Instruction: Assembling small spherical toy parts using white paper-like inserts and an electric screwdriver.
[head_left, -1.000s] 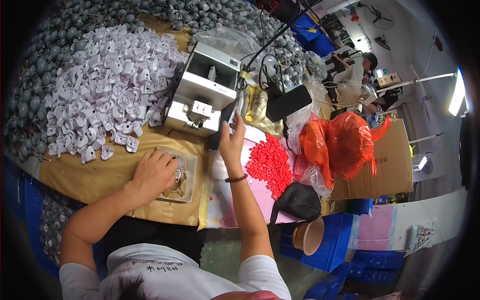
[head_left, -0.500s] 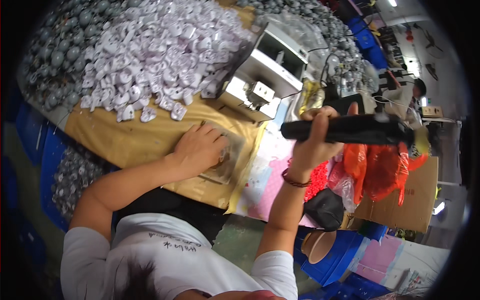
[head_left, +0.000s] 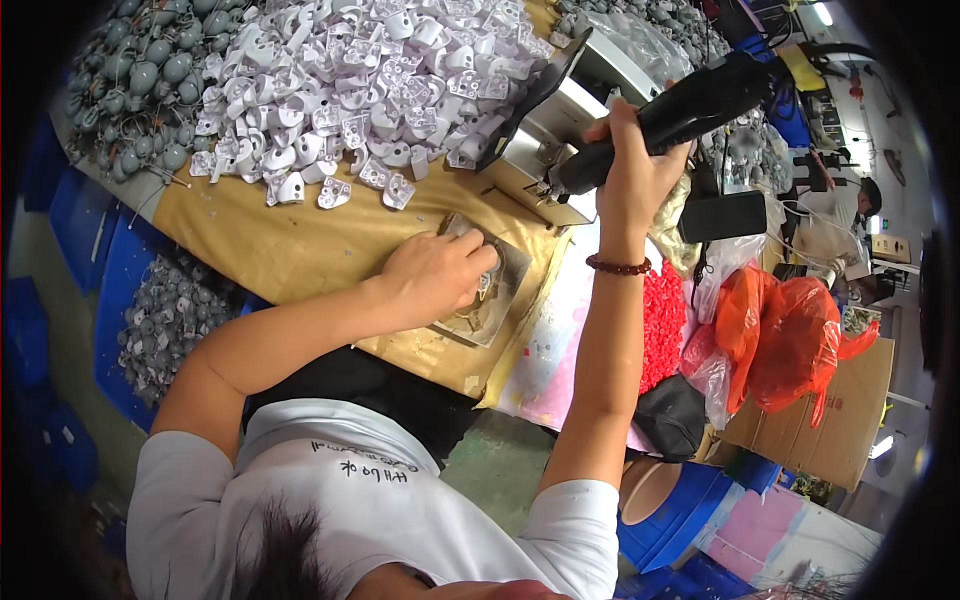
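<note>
My right hand [head_left: 640, 185] is wrapped round a black electric screwdriver [head_left: 690, 115] with a cord at its far right end. The tool slants, and its lower left end is at the front of a metal screw feeder [head_left: 545, 160]; its bit cannot be made out clearly. My left hand [head_left: 435, 280] rests with curled fingers on a flat, square fixture block [head_left: 510, 290]. Beneath its fingertips lies a small roundish part [head_left: 485, 287], mostly hidden. Beyond that hand is a heap of white plastic housings [head_left: 370, 80], a few lying loose at its near edge.
Grey bulb-shaped parts with wires [head_left: 140, 90] are piled at the far left. A blue bin [head_left: 115, 340] of small grey parts stands below the table's left edge. To the right are red pieces [head_left: 660, 325], an orange plastic bag [head_left: 795, 340], a phone [head_left: 725, 215] and a black pouch [head_left: 670, 415].
My right hand has raised the screwdriver's cord end and brought its lower end to the screw feeder. The whole view has shifted slightly; my left hand stays at the fixture block.
</note>
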